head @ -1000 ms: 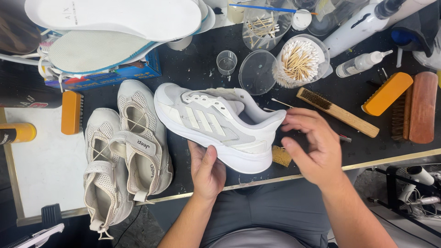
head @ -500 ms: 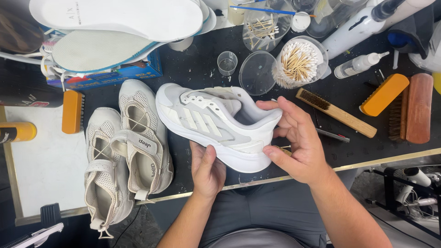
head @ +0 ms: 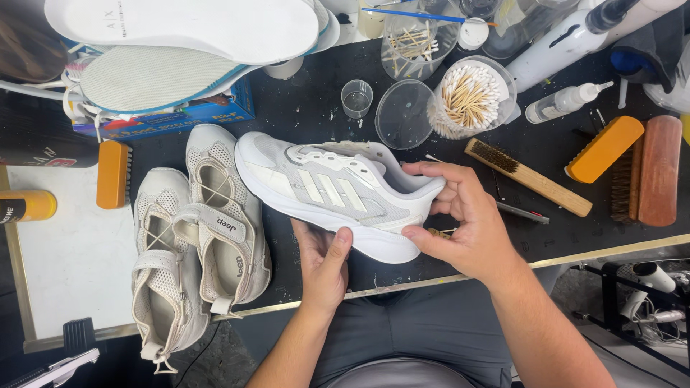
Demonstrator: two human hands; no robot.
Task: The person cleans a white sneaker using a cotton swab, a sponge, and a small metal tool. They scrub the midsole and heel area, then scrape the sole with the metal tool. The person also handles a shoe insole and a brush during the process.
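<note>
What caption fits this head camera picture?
Left hand and right hand hold a white sneaker above a cluttered dark workbench.

One white sneaker (head: 334,194) sits at centre frame, gripped by two hands, the left hand (head: 323,266) below and the right hand (head: 471,219) at its heel; two beige mesh sandals (head: 198,244) lie at left; two insoles (head: 180,50) are stacked at upper left; four brushes appear, one orange-backed brush (head: 113,174) at far left, one long wooden brush (head: 528,176), one orange brush (head: 605,148) and one brown brush (head: 652,169) at right; one tub of cotton swabs (head: 471,97) and one small clear cup (head: 356,98) stand at upper centre; two white bottles (head: 568,72) occupy the upper right.
</note>
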